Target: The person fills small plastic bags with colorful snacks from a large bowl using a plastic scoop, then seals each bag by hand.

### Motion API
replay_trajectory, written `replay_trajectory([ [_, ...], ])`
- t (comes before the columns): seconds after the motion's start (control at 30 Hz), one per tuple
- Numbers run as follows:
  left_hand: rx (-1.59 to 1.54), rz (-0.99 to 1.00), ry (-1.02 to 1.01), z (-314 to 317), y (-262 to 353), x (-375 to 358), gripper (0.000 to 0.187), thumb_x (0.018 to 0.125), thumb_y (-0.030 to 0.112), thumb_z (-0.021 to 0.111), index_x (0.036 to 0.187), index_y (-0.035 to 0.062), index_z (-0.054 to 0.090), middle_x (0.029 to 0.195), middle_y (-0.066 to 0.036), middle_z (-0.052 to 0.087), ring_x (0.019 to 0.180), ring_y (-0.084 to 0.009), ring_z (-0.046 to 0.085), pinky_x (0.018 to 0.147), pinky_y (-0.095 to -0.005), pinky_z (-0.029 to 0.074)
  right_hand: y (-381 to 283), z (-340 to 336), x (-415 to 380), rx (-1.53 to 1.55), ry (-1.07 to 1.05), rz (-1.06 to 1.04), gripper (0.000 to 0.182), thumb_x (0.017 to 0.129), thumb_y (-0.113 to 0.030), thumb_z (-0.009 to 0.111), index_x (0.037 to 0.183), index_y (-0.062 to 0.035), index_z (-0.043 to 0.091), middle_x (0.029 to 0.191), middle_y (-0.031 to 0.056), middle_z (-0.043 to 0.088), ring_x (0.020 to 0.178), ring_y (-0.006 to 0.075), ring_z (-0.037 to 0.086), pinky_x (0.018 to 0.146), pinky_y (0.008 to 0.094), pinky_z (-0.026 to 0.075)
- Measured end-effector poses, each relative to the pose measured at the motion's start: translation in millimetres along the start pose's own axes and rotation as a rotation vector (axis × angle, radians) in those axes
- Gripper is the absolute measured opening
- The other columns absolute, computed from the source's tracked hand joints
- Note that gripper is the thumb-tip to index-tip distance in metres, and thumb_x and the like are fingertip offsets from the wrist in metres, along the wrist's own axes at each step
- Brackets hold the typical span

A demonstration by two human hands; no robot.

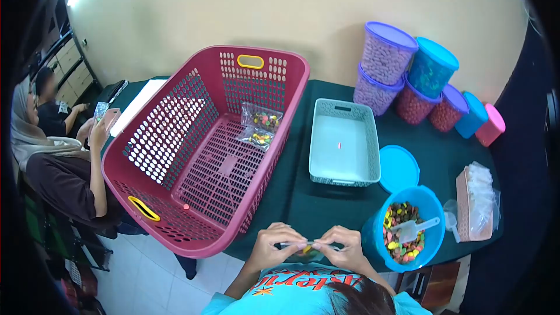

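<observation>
Close to my body at the table's front edge, my left hand and my right hand pinch the top edge of a small clear bag between them. Yellow and orange pieces show inside the bag. To the right of my right hand stands a blue tub of colourful round candies, with a clear scoop lying in it. The large maroon basket is left of my hands; two filled clear bags lie on its bottom.
A pale green tray and a blue lid lie ahead. Lidded tubs stand along the wall. At right, a pink basket holds clear bags beside another scoop. Two people are at the left.
</observation>
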State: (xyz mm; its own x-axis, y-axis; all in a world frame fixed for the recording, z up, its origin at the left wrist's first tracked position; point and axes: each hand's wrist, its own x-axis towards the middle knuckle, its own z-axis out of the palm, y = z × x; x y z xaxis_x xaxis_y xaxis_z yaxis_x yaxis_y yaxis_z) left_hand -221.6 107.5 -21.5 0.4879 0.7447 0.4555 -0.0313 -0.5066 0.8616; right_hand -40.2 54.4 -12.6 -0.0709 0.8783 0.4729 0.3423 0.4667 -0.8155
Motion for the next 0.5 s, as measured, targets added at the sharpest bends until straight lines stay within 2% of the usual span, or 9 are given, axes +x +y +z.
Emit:
replay_trajectory([
  [0.1, 0.021, -0.042, -0.022, -4, -3, -1, 0.004, 0.068, 0.007, 0.066, 0.071, 0.0046, 0.066, 0.073, -0.006, 0.065, 0.071, -0.0147, 0.061, 0.074, -0.0297, 0.04, 4, -9, 1, -0.014, -0.047, 0.062, 0.007, 0.063, -0.005, 0.069, 0.065, -0.0035, 0.062, 0.064, 0.0065, 0.062, 0.055, 0.0157, 0.058, 0.052, 0.0249, 0.041],
  [0.3, 0.013, -0.114, -0.057, -10, 1, -7, 0.005, 0.068, 0.008, 0.067, 0.072, 0.0054, 0.066, 0.074, -0.005, 0.065, 0.072, -0.0156, 0.06, 0.074, -0.0297, 0.04, 7, -23, -11, 0.036, -0.078, 0.125, 0.008, 0.062, -0.003, 0.07, 0.064, -0.0029, 0.063, 0.064, 0.007, 0.062, 0.056, 0.0161, 0.058, 0.054, 0.0254, 0.043],
  [0.5, -0.061, -0.087, -0.037, -6, 13, -9, 0.006, 0.065, 0.005, 0.068, 0.07, 0.0041, 0.066, 0.074, -0.007, 0.065, 0.071, -0.0162, 0.06, 0.073, -0.03, 0.04, 1, -30, -34, 0.063, 0.026, 0.066, 0.011, 0.057, 0.002, 0.07, 0.061, -0.0008, 0.06, 0.06, 0.0074, 0.06, 0.057, 0.0166, 0.058, 0.054, 0.0259, 0.043],
])
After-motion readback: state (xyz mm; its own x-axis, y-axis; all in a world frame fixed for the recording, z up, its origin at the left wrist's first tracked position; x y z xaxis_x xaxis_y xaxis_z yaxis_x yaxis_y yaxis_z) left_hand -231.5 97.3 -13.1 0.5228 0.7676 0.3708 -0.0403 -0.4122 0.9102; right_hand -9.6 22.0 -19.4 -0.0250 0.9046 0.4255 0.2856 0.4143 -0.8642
